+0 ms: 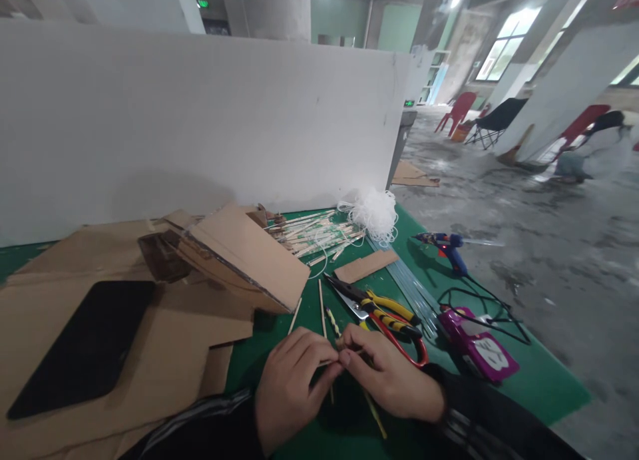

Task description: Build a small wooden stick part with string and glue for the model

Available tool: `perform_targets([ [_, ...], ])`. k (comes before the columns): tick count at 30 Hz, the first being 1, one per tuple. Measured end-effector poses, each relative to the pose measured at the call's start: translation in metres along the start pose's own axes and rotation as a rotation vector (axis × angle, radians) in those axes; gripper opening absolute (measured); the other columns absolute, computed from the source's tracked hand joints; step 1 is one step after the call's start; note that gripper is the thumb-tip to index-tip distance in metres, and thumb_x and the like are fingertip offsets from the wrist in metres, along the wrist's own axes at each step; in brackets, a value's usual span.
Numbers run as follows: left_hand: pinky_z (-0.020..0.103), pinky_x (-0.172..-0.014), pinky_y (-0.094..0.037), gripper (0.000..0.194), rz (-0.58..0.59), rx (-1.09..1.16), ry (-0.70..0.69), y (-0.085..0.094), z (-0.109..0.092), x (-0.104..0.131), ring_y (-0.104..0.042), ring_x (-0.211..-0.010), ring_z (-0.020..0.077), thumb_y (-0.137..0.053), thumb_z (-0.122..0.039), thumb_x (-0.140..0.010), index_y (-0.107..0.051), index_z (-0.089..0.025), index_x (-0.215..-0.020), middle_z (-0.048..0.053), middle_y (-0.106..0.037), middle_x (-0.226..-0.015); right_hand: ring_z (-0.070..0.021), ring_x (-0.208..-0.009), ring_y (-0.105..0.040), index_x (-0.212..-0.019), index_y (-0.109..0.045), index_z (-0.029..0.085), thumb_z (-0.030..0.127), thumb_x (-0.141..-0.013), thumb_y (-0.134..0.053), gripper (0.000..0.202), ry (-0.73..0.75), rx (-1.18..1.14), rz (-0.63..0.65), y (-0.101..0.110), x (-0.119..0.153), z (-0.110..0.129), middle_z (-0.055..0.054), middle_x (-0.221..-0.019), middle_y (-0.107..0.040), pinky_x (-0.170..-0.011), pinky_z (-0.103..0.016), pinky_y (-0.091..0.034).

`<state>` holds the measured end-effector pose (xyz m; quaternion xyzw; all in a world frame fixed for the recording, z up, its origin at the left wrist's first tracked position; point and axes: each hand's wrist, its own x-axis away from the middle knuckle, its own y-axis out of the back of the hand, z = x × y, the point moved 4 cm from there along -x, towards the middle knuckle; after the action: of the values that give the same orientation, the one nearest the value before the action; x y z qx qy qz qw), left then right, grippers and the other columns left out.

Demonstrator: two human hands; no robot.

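My left hand [297, 383] and my right hand [392, 373] meet over the green table, fingertips together. A thin wooden stick [327, 363] is pinched between the fingers of both hands. Just beyond them, another wooden stick [322, 307] and a patterned stick [332, 320] lie on the table, partly hidden by my fingers. Yellow-and-black pliers [394, 307] and scissors with red handles [422, 353] lie beyond my right hand. What my fingertips press together is mostly covered.
Cardboard [164, 353] with a black tablet-like panel [84, 347] covers the left. Behind lie a stick pile [319, 232] and white string [374, 215]. Clear rods [412, 290], a blue glue gun [452, 247] and a purple object [479, 347] are right. A white partition [200, 120] stands behind.
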<state>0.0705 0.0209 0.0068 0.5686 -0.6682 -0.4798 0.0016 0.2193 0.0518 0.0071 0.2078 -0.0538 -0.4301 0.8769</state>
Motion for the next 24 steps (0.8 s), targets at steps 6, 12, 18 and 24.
perform_targets([
  [6,0.030,-0.068,-0.041,0.008,0.010,-0.011,-0.001,-0.0002,-0.0014,0.0018,-0.055,-0.077,0.0183,-0.054,-0.019,-0.092,-0.056,-0.019,-0.084,0.003,-0.064,-0.080,-0.0114,-0.066,-0.042,-0.081,-0.044,0.019,0.024,-0.097,-0.043,0.017,-0.001,-0.004,0.034,-0.0005,-0.0010,0.0007,0.003,-0.073,-0.046,-0.059,-0.022,-0.034],
  [12,0.029,-0.066,-0.042,0.011,0.006,-0.012,0.020,0.0014,-0.0033,-0.0005,-0.056,-0.075,0.0180,-0.052,-0.021,-0.093,-0.055,-0.019,-0.082,0.003,-0.063,-0.079,-0.0127,-0.071,-0.044,-0.087,-0.047,0.019,0.029,-0.098,-0.043,0.016,0.001,-0.010,0.024,-0.0014,0.0021,0.0000,0.001,-0.079,-0.049,-0.063,-0.023,-0.037],
  [18,0.029,-0.066,-0.042,0.011,0.015,-0.023,0.017,0.0008,-0.0002,-0.0018,-0.056,-0.075,0.0175,-0.052,-0.020,-0.093,-0.056,-0.019,-0.082,0.003,-0.063,-0.078,-0.0137,-0.073,-0.045,-0.090,-0.047,0.019,0.033,-0.099,-0.041,0.018,-0.015,-0.025,0.018,-0.0030,0.0034,-0.0003,0.000,-0.081,-0.049,-0.064,-0.024,-0.040],
  [24,0.030,-0.067,-0.041,0.010,0.022,-0.008,0.015,0.0003,-0.0011,0.0001,-0.054,-0.075,0.0178,-0.054,-0.018,-0.092,-0.054,-0.019,-0.082,0.003,-0.062,-0.078,-0.0132,-0.072,-0.045,-0.088,-0.047,0.019,0.034,-0.098,-0.043,0.018,-0.017,-0.028,0.007,-0.0028,0.0035,-0.0012,0.001,-0.080,-0.049,-0.063,-0.023,-0.039],
])
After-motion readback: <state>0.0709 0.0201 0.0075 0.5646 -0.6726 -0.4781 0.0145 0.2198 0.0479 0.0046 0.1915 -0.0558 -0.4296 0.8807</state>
